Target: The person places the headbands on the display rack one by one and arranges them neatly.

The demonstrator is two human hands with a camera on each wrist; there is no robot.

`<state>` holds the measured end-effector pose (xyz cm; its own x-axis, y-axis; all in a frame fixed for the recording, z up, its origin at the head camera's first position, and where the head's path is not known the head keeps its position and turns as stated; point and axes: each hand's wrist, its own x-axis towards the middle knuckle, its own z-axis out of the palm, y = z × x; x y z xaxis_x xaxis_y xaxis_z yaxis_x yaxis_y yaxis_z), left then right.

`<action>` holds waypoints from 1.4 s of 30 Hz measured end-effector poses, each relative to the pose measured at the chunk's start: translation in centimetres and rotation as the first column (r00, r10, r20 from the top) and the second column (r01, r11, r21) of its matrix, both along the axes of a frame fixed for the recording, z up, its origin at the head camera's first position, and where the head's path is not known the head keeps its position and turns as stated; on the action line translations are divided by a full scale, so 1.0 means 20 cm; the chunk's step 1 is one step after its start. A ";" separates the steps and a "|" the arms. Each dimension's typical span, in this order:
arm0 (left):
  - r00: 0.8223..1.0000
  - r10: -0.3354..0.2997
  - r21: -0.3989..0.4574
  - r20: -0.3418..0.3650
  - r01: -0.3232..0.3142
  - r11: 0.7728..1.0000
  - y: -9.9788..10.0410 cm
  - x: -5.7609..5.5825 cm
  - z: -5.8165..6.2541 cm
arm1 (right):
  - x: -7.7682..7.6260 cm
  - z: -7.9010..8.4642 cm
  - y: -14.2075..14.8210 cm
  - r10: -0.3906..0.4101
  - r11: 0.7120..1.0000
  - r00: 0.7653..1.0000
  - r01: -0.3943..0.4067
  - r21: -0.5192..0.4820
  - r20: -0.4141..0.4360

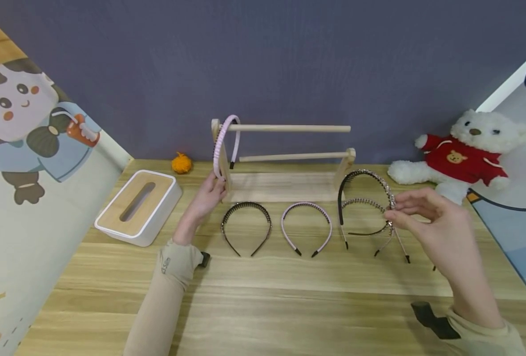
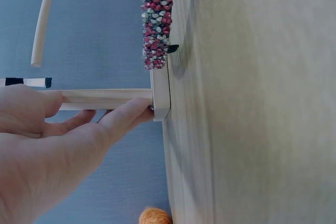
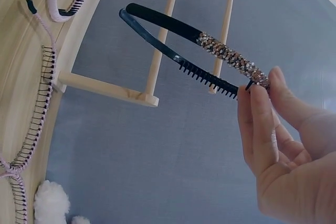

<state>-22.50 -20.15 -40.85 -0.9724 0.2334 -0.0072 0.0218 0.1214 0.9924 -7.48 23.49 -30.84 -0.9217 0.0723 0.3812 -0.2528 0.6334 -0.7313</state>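
Beaded headband [image 3: 233, 60] arches upward, black end down (right fingers [image 1: 400, 218] pinch it; left fingers [image 2: 128, 114] hold the rack [image 1: 285, 187]).

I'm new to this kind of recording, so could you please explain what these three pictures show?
There is no machine here, just a person wearing three cameras. The wide picture comes from the head camera, looking forward and down; the smaller two come from the wrists. The bare left hand grips the left upright of a wooden rack, while the bare right hand pinches a dark, sparkly headband in the air. A pink headband hangs on one of the rack's rods. On the wooden table, more headbands rest in front of the rack, with a white box and a small orange ball to the left and a white teddy bear to the right.
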 end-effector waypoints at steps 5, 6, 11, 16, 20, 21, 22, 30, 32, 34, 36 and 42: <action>1.000 0.002 -0.009 -0.010 -0.002 1.000 0.00 0.00 0.00 | -0.01 0.01 -0.01 0.006 0.999 1.000 -0.007 -0.031 -0.018; 1.000 0.004 -0.009 -0.009 -0.004 1.000 0.00 0.00 0.00 | -0.02 0.01 -0.01 0.006 0.999 1.000 -0.007 -0.034 -0.019; 1.000 0.004 -0.018 -0.011 -0.004 1.000 0.01 0.01 0.01 | -0.05 0.01 -0.01 -0.002 0.999 0.999 0.000 -0.050 -0.041; 1.000 -0.002 -0.024 -0.012 0.002 1.000 0.00 0.01 0.01 | -0.07 0.01 -0.02 -0.016 0.998 0.999 0.013 -0.063 -0.048; 1.000 -0.001 -0.039 -0.011 0.000 0.999 0.00 0.01 0.00 | -0.08 0.02 -0.03 -0.029 0.997 0.999 0.027 -0.073 -0.036; 1.000 0.000 -0.040 -0.011 -0.001 0.999 0.00 0.01 0.00 | -0.09 0.02 -0.03 -0.029 0.997 0.999 0.026 -0.077 -0.038; 1.000 0.000 -0.040 -0.012 -0.001 0.999 0.00 0.01 0.00 | -0.09 0.02 -0.03 -0.031 0.996 0.999 0.027 -0.081 -0.040; 1.000 -0.001 -0.041 -0.018 0.000 0.999 0.00 0.00 0.00 | -0.13 0.04 -0.03 -0.033 0.996 0.997 0.027 -0.088 -0.063; 1.000 0.001 -0.038 -0.017 -0.002 0.999 0.00 0.00 0.00 | -0.13 0.05 -0.03 -0.037 0.995 0.998 0.031 -0.089 -0.059; 1.000 0.003 -0.036 -0.014 -0.003 0.999 0.00 0.00 0.00 | -0.14 0.05 -0.03 -0.037 0.995 0.998 0.032 -0.094 -0.058; 1.000 0.003 -0.037 -0.011 -0.003 0.999 0.00 0.00 0.00 | -0.15 0.05 -0.04 -0.033 0.995 0.998 0.027 -0.098 -0.059; 1.000 -0.003 -0.028 0.000 0.003 1.000 0.00 0.00 0.00 | -0.16 0.07 -0.05 -0.035 0.992 0.998 0.027 -0.126 -0.061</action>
<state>-22.48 -20.19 -40.90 -0.9717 0.2358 -0.0136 0.0225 0.1495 0.9885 -10.70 22.53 -29.47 -0.8926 0.1511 0.4247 -0.2828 0.5460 -0.7886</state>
